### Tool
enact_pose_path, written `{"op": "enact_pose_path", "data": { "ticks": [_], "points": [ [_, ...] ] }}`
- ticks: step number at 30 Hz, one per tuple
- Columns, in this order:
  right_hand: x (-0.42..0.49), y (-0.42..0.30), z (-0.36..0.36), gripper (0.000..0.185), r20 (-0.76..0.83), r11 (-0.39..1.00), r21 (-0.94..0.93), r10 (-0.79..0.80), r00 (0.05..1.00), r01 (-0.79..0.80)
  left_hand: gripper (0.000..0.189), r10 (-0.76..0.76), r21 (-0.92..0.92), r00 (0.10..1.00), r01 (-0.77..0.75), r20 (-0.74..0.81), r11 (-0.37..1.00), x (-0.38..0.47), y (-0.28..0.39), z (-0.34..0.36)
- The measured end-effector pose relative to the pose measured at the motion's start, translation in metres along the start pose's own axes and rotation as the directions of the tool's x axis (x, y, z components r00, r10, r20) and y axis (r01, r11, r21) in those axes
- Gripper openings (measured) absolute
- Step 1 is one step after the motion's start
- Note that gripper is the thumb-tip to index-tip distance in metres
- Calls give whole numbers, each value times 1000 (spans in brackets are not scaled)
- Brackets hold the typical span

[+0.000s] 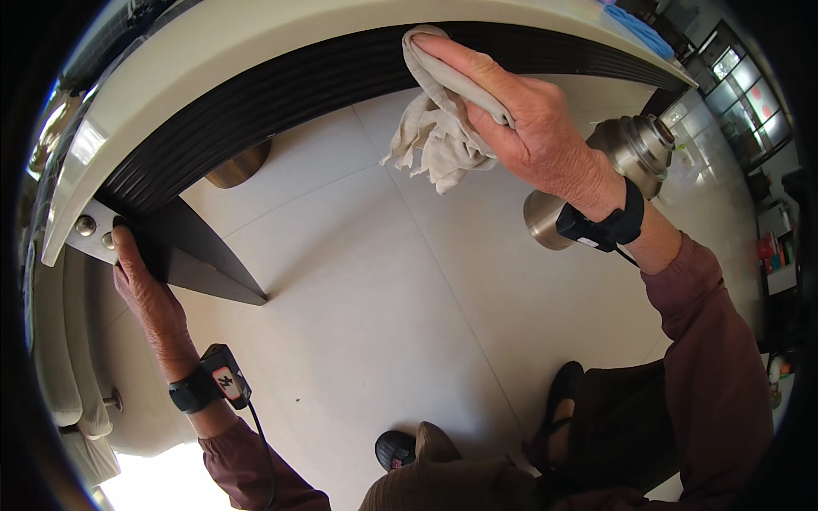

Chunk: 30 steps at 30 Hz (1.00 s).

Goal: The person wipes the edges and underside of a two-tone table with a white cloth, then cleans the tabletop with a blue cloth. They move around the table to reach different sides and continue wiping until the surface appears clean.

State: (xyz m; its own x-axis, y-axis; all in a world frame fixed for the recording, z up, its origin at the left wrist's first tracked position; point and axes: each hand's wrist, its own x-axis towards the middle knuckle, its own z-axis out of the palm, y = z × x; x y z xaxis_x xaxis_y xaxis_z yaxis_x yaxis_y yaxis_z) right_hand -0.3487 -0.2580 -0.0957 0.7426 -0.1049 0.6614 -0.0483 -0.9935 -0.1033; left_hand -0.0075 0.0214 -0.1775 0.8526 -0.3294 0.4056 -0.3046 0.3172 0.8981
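Note:
My right hand (530,121) grips a greyish-white cloth (447,134) and presses part of it against the black ribbed edge panel (307,70) of a piece of furniture with a pale glossy top (223,57). The rest of the cloth hangs loose below my fingers. At the left, my left hand (147,287) rests against the furniture's corner, its fingertips by a metal plate with round metal studs (85,225). Its fingers are partly hidden behind the dark angular leg (198,255), so whether it grips anything is unclear.
A metal flask-like vessel (626,150) stands on the tiled floor (358,274), partly behind my right wrist. A brown-gold round object (239,167) shows beneath the furniture. Pale upholstered seating (54,332) is at the left. A blue cloth (639,29) lies on the top at the far right.

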Motion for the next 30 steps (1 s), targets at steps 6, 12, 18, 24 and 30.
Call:
{"op": "enact_pose_path", "data": {
  "ticks": [6,12,18,24,30],
  "points": [
    [12,-13,1,71,26,999,-42,-10,1000,11,73,-57,13,998,57,1,998,0,0,0],
    [31,-33,21,73,35,999,-2,-42,999,42,78,-43,34,999,44,-34,998,0,-2,0],
    [55,-65,46,61,236,992,115,21,971,-49,78,6,161,999,0,-35,987,-4,1,5],
    [55,-89,49,45,537,-167,831,-8,844,-530,71,37,276,999,-31,-18,961,-15,18,17],
    [32,-81,48,33,408,-103,910,43,912,-402,78,-2,247,1000,2,1,969,-14,21,19]
  ]
}}
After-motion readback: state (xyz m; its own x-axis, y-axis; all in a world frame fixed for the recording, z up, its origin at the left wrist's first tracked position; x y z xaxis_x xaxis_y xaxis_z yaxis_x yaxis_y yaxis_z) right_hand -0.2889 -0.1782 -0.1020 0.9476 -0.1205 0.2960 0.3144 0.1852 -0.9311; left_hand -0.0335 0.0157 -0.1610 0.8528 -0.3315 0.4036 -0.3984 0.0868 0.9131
